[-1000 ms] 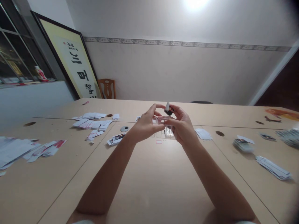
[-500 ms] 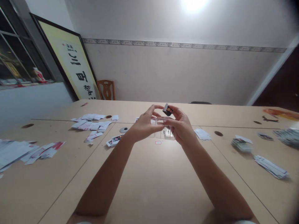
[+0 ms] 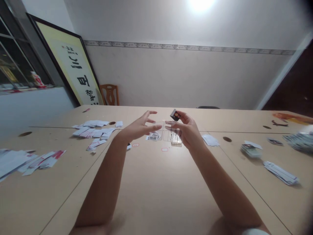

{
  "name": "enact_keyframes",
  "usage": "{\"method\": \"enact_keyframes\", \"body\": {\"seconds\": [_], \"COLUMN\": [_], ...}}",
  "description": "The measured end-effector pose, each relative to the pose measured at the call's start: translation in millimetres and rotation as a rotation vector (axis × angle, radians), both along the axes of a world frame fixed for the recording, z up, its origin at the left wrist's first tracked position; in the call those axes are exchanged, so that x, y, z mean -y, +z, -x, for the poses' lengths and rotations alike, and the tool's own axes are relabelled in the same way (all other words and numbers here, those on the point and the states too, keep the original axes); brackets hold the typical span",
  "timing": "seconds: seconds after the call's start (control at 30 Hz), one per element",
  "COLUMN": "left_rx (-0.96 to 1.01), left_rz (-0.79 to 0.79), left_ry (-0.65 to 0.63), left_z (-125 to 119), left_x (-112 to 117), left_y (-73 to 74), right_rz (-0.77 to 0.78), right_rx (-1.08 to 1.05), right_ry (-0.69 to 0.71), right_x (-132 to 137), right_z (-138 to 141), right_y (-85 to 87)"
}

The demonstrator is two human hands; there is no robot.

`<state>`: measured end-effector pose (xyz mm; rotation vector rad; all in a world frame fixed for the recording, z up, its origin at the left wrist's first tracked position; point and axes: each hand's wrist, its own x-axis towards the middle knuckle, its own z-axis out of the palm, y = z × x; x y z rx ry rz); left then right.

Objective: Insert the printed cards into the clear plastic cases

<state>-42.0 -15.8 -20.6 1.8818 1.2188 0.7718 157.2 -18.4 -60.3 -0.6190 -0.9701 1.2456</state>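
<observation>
My right hand (image 3: 187, 128) pinches a small black printed card (image 3: 175, 115) with a pale edge and an orange-yellow picture, held up above the table. Its lower fingers are close to a clear plastic case (image 3: 176, 141); whether they touch it I cannot tell. My left hand (image 3: 140, 126) is held apart to the left, its fingers spread and holding nothing. Beneath its fingertips lie a clear plastic tray (image 3: 158, 135) and a grey-and-white printed card (image 3: 153, 138). A small red-outlined label (image 3: 164, 149) lies in front on the table.
White paper slips (image 3: 94, 132) lie in piles to the left, with larger sheets (image 3: 14, 161) nearer. Right of my hand are a white paper stack (image 3: 210, 140), a bundle of clear pouches (image 3: 251, 150) and a long paper stack (image 3: 280, 173). The wooden table (image 3: 156, 189) has round holes.
My left hand has moved left, away from my right hand, and its fingers have opened. My right hand still holds the card at nearly the same spot. The view has shifted slightly.
</observation>
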Motion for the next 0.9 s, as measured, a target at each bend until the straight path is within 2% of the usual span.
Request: {"method": "enact_keyframes", "body": {"seconds": [0.1, 0.33, 0.47, 0.67, 0.77, 0.9], "left_rx": [0.038, 0.100, 0.132, 0.115, 0.084, -0.062], "left_rz": [0.034, -0.127, -0.199, -0.347, -0.375, -0.469], "left_ry": [0.015, 0.097, 0.058, -0.014, -0.070, -0.172], "left_z": [7.0, 4.2, -12.5, -40.2, -45.4, -45.1], "left_x": [-3.9, -6.9, -2.1, 3.0, 1.4, -2.5], "left_y": [2.4, -1.0, -7.1, -19.0, -22.8, -25.1], "right_rz": [0.032, 0.146, 0.207, 0.206, 0.215, 0.245], "right_rx": [-0.035, -0.107, -0.141, -0.174, -0.208, -0.243], "right_ry": [-0.028, -0.069, -0.031, 0.003, 0.015, 0.035], "right_x": [-7.7, -29.6, -37.9, -43.1, -46.3, -49.5], "right_z": [-0.4, 2.7, 4.6, 3.5, 0.6, -1.9], "right_y": [-4.9, -21.4, -28.7, -34.9, -36.1, -35.8]}}
